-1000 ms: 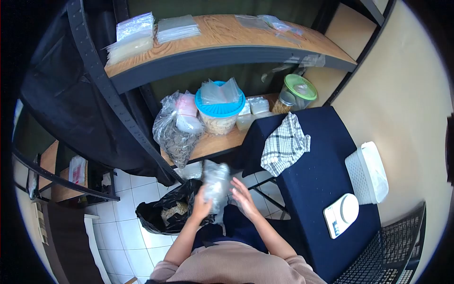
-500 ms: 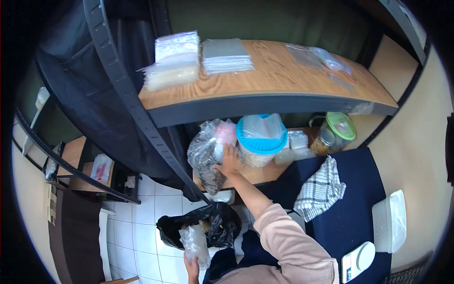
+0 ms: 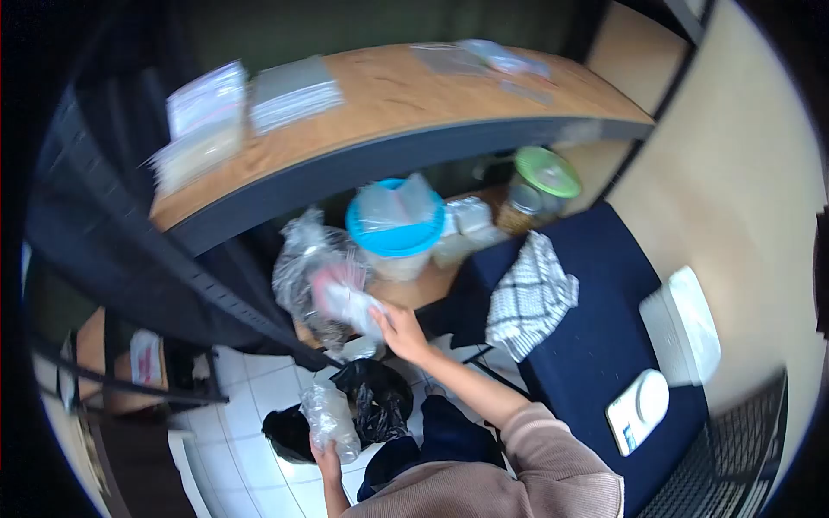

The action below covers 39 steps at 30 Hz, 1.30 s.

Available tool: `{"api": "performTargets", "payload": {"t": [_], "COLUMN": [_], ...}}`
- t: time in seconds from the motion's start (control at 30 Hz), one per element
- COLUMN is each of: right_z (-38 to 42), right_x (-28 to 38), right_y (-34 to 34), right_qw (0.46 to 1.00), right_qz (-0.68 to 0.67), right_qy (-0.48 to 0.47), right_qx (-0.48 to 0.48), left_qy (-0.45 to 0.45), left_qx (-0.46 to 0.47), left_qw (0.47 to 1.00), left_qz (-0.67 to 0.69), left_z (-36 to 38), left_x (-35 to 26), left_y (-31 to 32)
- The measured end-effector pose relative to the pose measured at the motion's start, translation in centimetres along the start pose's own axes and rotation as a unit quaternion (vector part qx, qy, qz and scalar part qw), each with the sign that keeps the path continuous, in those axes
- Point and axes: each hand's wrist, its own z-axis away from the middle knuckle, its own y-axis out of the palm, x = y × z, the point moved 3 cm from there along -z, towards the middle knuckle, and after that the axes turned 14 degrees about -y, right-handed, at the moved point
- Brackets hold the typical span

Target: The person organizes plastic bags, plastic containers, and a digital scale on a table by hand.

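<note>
My right hand [image 3: 401, 331] is closed on the end of a white and pink plastic packet [image 3: 347, 302], slightly blurred, held out in front of the lower shelf. Right behind the packet sits a crumpled clear plastic bag [image 3: 298, 259], partly covered by it. Lower down, my left hand [image 3: 327, 461] grips the bottom of a bundle of clear plastic [image 3: 328, 420], held upright. Beside and behind that bundle, a black plastic bag [image 3: 380, 393] stands on the tiled floor; its contents cannot be made out.
A tub with a blue lid [image 3: 397, 233] and a green-lidded jar [image 3: 548, 173] stand on the lower shelf. Stacks of plastic bags [image 3: 298, 95] lie on the upper shelf [image 3: 389, 86]. Right, a dark blue surface bears a checked cloth [image 3: 531, 298], scale [image 3: 637, 413] and white container [image 3: 682, 328].
My right hand has drawn the white and pink packet off the shelf toward me. My left hand still holds the clear plastic bundle. The view has shifted to the right.
</note>
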Motion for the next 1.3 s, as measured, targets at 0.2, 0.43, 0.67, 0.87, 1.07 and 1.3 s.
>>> {"api": "performTargets", "payload": {"t": [0.2, 0.43, 0.67, 0.87, 1.07, 1.3], "right_z": [12.3, 14.3, 16.5, 9.0, 7.5, 13.5], "right_x": [6.4, 7.9, -8.0, -1.7, -1.8, 8.4], "right_y": [-16.2, -34.0, -37.2, -24.2, -17.7, -24.1], "right_qw": [0.962, 0.820, 0.675, 0.880, 0.896, 0.850], "right_qz": [-0.143, 0.519, 0.614, 0.423, 0.430, 0.479], "right_qy": [0.185, 0.103, 0.409, 0.214, -0.025, 0.047], "right_qx": [-0.138, -0.218, 0.025, 0.007, -0.104, -0.212], "left_qy": [0.001, 0.006, 0.030, -0.005, 0.011, 0.009], "left_qx": [0.130, 0.150, 0.179, 0.111, 0.138, 0.159], "left_qw": [0.990, 0.983, 0.981, 0.993, 0.990, 0.983], "left_qz": [-0.046, -0.106, -0.070, -0.049, -0.039, -0.087], "left_z": [-3.3, -3.0, -1.3, -1.9, -1.5, 0.1], "left_x": [-1.9, -3.1, -2.6, -0.2, -0.6, -1.1], "left_y": [3.4, 7.6, 6.8, 4.1, 4.9, 4.6]}}
